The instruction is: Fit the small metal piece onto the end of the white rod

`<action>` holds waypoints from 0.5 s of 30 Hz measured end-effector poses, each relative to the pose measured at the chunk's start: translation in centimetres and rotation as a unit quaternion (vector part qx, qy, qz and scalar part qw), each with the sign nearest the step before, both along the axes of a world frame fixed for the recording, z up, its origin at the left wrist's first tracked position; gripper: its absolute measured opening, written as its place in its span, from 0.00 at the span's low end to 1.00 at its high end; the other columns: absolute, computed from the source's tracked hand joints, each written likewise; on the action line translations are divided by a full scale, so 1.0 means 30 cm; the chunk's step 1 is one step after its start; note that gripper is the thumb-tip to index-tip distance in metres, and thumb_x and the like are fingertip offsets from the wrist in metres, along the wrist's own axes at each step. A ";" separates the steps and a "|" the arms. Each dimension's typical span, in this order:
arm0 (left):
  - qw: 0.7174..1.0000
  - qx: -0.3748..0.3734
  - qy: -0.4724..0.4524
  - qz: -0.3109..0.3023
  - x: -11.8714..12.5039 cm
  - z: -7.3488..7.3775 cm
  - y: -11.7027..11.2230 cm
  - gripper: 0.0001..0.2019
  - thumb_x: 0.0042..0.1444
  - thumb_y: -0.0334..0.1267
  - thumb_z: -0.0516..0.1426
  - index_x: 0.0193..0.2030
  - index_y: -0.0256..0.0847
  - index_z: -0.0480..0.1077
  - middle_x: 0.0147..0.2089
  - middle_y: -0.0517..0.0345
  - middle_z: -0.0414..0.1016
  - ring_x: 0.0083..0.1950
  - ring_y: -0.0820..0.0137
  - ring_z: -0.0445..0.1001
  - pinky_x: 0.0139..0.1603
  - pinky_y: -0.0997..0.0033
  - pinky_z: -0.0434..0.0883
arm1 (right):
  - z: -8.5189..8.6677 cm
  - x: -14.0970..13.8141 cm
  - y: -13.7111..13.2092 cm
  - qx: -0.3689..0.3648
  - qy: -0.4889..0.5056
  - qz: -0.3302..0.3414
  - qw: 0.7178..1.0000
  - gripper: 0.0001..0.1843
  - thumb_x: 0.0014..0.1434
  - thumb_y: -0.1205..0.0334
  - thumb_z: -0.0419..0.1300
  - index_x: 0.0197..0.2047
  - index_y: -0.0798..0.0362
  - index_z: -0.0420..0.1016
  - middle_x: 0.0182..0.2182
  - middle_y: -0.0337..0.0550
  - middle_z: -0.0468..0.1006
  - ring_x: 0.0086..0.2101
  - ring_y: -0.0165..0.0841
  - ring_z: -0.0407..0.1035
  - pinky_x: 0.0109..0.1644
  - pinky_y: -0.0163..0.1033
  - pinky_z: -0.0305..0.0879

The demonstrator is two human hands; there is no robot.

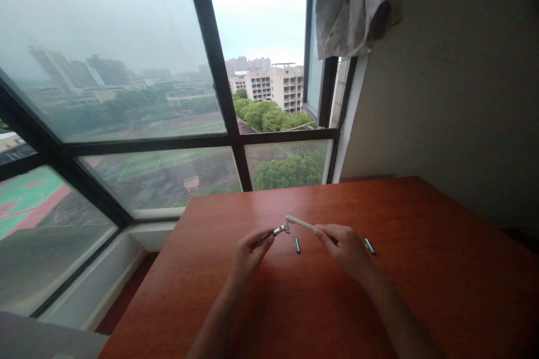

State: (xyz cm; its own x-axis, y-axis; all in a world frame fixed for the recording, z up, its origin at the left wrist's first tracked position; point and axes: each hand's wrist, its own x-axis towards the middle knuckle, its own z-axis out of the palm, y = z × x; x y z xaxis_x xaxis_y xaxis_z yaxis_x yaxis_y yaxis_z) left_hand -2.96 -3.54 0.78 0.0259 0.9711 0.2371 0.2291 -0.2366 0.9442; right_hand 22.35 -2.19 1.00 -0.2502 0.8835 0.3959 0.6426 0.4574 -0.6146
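My left hand (pixel 251 249) is closed around a razor handle (pixel 275 231), dark along the grip and silver at the head end, which points right. Between the thumb and fingers of my right hand (pixel 341 244) is a slim white toothbrush (pixel 303 224), its far end pointing left. That end meets or nearly meets the silver end of the razor handle; whether they touch is too small to tell. Below them lies a razor cartridge (pixel 297 245) on the table, dark with a green strip. A second razor cartridge (pixel 369 246) rests just right of my right hand.
The reddish-brown wooden table (pixel 320 308) reaches to a dark window frame (pixel 286 137). One window pane stands open at the upper right, with a hanging grey garment (pixel 357 5) beside it. A plain wall (pixel 442 95) borders the table on the right.
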 end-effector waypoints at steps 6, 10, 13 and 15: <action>1.000 0.003 0.006 -0.002 -0.006 -0.009 0.003 0.12 0.54 0.39 0.61 0.43 0.39 0.78 0.40 0.52 0.81 0.41 0.63 0.76 0.40 0.71 0.70 | 0.014 -0.004 -0.005 -0.007 0.014 0.020 1.000 0.18 0.65 0.55 0.50 0.40 0.51 0.80 0.34 0.46 0.82 0.33 0.36 0.75 0.36 0.35 0.65; 1.000 0.002 0.006 0.002 -0.001 0.003 0.000 0.12 0.53 0.40 0.61 0.43 0.39 0.79 0.40 0.52 0.81 0.42 0.62 0.76 0.41 0.69 0.71 | 0.013 -0.005 -0.007 -0.020 0.022 0.042 0.999 0.17 0.64 0.55 0.51 0.41 0.51 0.80 0.33 0.45 0.82 0.32 0.35 0.74 0.36 0.35 0.65; 1.000 0.007 0.001 -0.004 0.003 0.009 -0.003 0.12 0.53 0.40 0.61 0.43 0.39 0.79 0.41 0.51 0.81 0.43 0.61 0.76 0.42 0.68 0.71 | 0.011 -0.004 -0.005 -0.018 0.023 0.035 0.999 0.17 0.64 0.55 0.51 0.41 0.51 0.80 0.34 0.46 0.82 0.33 0.36 0.75 0.37 0.36 0.66; 1.000 0.012 -0.002 -0.003 0.003 0.008 -0.003 0.12 0.53 0.40 0.61 0.42 0.39 0.79 0.41 0.51 0.81 0.43 0.61 0.76 0.43 0.68 0.71 | 0.011 -0.002 -0.004 -0.013 0.018 0.027 0.999 0.17 0.64 0.55 0.51 0.41 0.50 0.81 0.36 0.46 0.82 0.34 0.37 0.75 0.37 0.36 0.66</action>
